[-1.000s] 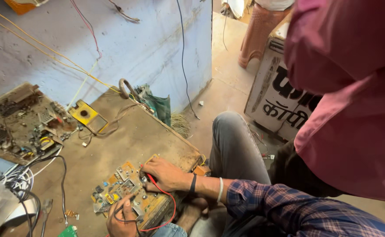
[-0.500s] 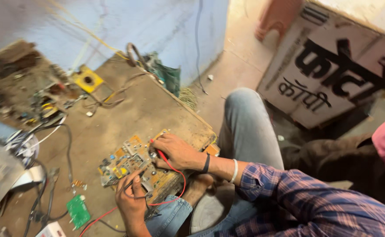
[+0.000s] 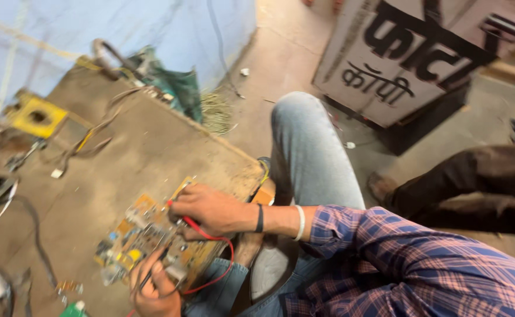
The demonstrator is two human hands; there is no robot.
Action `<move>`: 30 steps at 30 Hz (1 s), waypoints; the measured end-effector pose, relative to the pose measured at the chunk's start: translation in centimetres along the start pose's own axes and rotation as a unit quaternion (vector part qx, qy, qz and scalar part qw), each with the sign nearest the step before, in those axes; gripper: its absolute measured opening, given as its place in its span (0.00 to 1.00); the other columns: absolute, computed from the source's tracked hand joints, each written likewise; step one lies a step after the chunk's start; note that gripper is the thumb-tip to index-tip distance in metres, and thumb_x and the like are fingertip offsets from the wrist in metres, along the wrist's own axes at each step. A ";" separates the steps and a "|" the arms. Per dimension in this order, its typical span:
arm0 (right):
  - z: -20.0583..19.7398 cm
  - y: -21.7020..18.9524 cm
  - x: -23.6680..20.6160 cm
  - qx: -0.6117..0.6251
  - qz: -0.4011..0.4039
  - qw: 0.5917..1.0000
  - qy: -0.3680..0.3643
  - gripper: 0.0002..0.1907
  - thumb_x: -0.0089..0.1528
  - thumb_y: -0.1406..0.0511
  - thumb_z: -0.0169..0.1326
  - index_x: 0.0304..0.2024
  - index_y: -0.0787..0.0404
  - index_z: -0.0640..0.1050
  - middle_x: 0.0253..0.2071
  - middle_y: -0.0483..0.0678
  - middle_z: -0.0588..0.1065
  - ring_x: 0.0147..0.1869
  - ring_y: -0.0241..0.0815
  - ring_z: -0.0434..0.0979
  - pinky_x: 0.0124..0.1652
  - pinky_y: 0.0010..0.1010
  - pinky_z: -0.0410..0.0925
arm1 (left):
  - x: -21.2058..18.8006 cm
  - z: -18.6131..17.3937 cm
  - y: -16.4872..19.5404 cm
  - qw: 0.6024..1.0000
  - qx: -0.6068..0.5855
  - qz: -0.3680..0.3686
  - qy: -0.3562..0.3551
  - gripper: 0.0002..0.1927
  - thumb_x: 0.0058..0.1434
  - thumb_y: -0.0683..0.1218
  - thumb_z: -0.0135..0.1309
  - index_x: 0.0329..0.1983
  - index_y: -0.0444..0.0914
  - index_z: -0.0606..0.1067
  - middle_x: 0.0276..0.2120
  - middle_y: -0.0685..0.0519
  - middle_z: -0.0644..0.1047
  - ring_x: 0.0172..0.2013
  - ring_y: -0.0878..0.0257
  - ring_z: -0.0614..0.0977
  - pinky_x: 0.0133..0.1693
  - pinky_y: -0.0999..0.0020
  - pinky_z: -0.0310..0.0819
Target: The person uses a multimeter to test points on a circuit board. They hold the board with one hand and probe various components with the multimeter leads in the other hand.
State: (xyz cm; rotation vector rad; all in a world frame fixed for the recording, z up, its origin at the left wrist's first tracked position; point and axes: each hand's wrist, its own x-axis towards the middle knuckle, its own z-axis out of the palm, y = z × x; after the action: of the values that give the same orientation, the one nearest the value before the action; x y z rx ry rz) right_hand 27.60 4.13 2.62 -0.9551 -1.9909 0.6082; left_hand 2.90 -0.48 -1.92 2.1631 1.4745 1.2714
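Here, left to right:
- A yellow part (image 3: 36, 115) is lying at the table's (image 3: 122, 158) far left.
- The circuit board (image 3: 146, 238) is sitting near the table's front edge.
- The left hand (image 3: 154, 287) is pinching a dark probe (image 3: 152, 275) against the board.
- The right hand (image 3: 210, 210) is gripping a red probe (image 3: 184, 222) on the board.

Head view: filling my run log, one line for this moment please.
right hand: red probe on yellow-brown circuit board | left hand: black probe at board edge | brown worktable

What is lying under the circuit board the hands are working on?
The circuit board rests on the brown worn worktop, near its front edge. The right hand with a red probe and the left hand cover parts of it; anything beneath the board is hidden.
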 end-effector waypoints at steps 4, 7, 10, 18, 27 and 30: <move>-0.1 0.7 -0.7 -0.013 0.002 0.999 0.029 0.22 0.55 0.58 0.63 0.48 0.59 0.75 0.45 0.50 0.76 0.54 0.52 0.73 0.56 0.41 0.68 | 2.4 1.6 -0.8 0.998 -0.032 0.059 -0.006 0.19 0.77 0.53 0.44 0.51 0.37 0.80 0.44 0.43 0.81 0.43 0.50 0.82 0.48 0.58 0.77; -0.1 0.8 -0.9 -0.028 0.031 0.999 0.020 0.20 0.54 0.58 0.63 0.46 0.57 0.76 0.41 0.48 0.77 0.54 0.52 0.73 0.54 0.41 0.68 | 4.5 1.6 0.0 0.997 -0.031 0.029 -0.059 0.18 0.77 0.52 0.45 0.53 0.35 0.79 0.46 0.42 0.80 0.45 0.50 0.82 0.48 0.58 0.77; 0.2 0.6 -0.9 -0.030 0.034 0.999 0.008 0.18 0.54 0.58 0.62 0.44 0.56 0.76 0.41 0.47 0.78 0.54 0.51 0.74 0.55 0.40 0.68 | 5.9 -2.0 1.3 0.995 -0.037 -0.004 -0.094 0.18 0.77 0.51 0.46 0.54 0.33 0.79 0.49 0.40 0.80 0.48 0.50 0.82 0.49 0.57 0.78; 1.2 0.6 -0.1 -0.011 0.027 0.999 0.035 0.19 0.56 0.63 0.62 0.49 0.57 0.77 0.47 0.51 0.76 0.55 0.56 0.73 0.54 0.40 0.69 | 5.0 -0.7 4.3 0.985 -0.109 -0.068 -0.114 0.20 0.77 0.53 0.46 0.57 0.34 0.79 0.52 0.41 0.80 0.50 0.49 0.83 0.50 0.59 0.77; 3.5 1.3 0.3 0.109 0.093 0.990 0.005 0.18 0.75 0.53 0.49 0.51 0.61 0.76 0.48 0.54 0.76 0.52 0.48 0.77 0.54 0.37 0.69 | 5.3 -2.5 1.9 0.993 -0.087 -0.059 -0.052 0.12 0.74 0.45 0.50 0.56 0.40 0.78 0.52 0.47 0.81 0.54 0.49 0.80 0.59 0.60 0.73; 4.2 2.1 0.1 0.322 0.139 0.928 0.126 0.34 0.74 0.40 0.39 0.57 0.64 0.72 0.47 0.50 0.77 0.50 0.40 0.74 0.55 0.32 0.67 | 4.8 -2.6 1.2 0.983 -0.163 -0.069 -0.041 0.12 0.75 0.46 0.52 0.58 0.40 0.78 0.53 0.49 0.80 0.56 0.52 0.81 0.61 0.61 0.74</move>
State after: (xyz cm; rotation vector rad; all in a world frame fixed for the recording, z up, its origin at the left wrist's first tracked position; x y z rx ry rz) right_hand 24.86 5.18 -1.08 -0.8450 -1.2948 1.1467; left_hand 2.31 2.27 2.86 1.8457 1.2589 1.2594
